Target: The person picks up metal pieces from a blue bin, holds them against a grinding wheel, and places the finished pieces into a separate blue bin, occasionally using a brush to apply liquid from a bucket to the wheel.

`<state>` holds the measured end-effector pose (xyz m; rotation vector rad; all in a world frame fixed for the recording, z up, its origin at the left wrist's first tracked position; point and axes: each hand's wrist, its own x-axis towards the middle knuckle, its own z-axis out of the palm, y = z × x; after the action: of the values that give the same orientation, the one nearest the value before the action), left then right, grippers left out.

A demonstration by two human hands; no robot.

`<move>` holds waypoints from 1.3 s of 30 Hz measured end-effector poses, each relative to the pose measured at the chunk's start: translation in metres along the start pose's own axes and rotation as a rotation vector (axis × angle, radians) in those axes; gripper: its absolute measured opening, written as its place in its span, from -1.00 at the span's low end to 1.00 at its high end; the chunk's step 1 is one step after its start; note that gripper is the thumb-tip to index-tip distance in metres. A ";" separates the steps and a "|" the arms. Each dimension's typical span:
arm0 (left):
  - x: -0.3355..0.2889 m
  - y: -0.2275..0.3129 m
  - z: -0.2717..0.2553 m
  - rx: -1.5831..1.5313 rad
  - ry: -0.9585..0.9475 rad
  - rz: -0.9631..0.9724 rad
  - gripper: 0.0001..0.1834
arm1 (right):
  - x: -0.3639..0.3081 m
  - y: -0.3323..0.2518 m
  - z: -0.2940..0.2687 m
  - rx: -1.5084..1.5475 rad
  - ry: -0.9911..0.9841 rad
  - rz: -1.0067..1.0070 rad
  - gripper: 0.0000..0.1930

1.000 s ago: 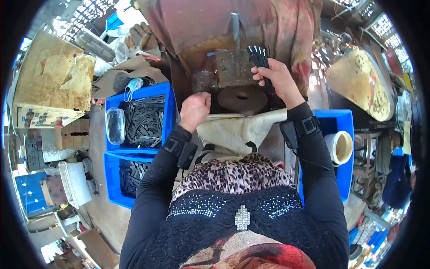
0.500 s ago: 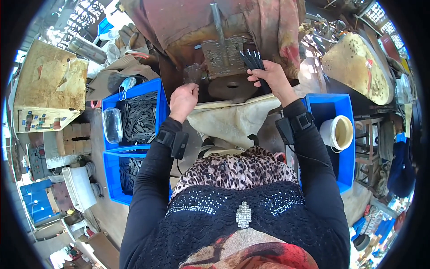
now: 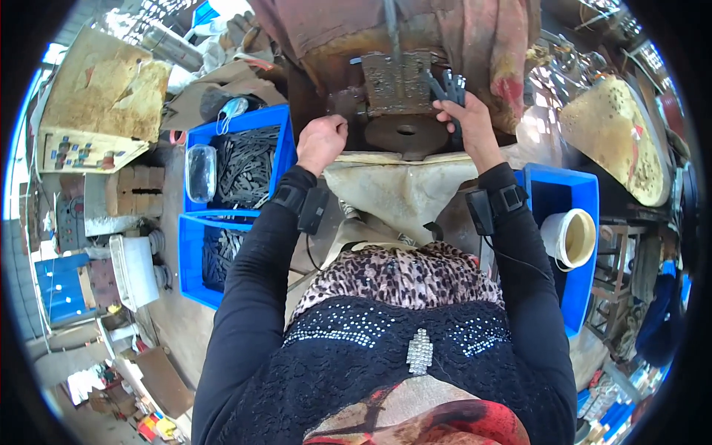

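Observation:
My right hand (image 3: 478,126) grips a fanned bunch of several dark, narrow metal strips (image 3: 449,90), their ends pointing up and away from me. Close to its left lies a dark round disc (image 3: 386,135) with a hole in its middle. My left hand (image 3: 322,143) is closed on the disc's left side, apart from it; its curled fingers hide whatever is in them, if anything. Behind the disc stands a wet, rough metal plate (image 3: 378,87). A pale cloth (image 3: 397,185) hangs in front of the disc.
At my left, two blue bins (image 3: 285,148) hold many dark strips (image 3: 248,167); a clear plastic tub (image 3: 200,173) sits at one's edge. On my right, another blue bin (image 3: 584,297) holds a whitish bucket (image 3: 552,236). Stained brown cloth (image 3: 326,30) drapes behind the disc.
The whole view has shifted, so the scene sits further right. In my right hand the strips have turned, with their broader ends now showing. My left hand stays closed.

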<state>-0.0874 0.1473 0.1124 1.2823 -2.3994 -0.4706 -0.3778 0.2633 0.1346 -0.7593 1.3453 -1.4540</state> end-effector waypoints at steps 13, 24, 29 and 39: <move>-0.006 -0.011 -0.001 0.063 0.089 0.254 -0.82 | -0.008 0.026 0.006 -0.352 0.065 0.103 -0.86; -0.049 -0.026 -0.036 -0.487 0.458 0.250 -0.82 | -0.020 0.028 -0.004 -0.644 0.074 -0.031 -0.91; -0.099 -0.140 -0.064 -0.518 0.497 -0.225 -0.76 | -0.028 0.023 0.004 -0.612 0.134 -0.070 -0.91; -0.120 -0.290 -0.042 0.312 0.099 -0.450 -0.73 | -0.030 0.027 0.002 -0.730 0.214 -0.084 -0.89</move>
<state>0.2013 0.0903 -0.0041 1.9488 -2.1549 -0.1442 -0.3595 0.2931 0.1140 -1.1485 2.0718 -1.1126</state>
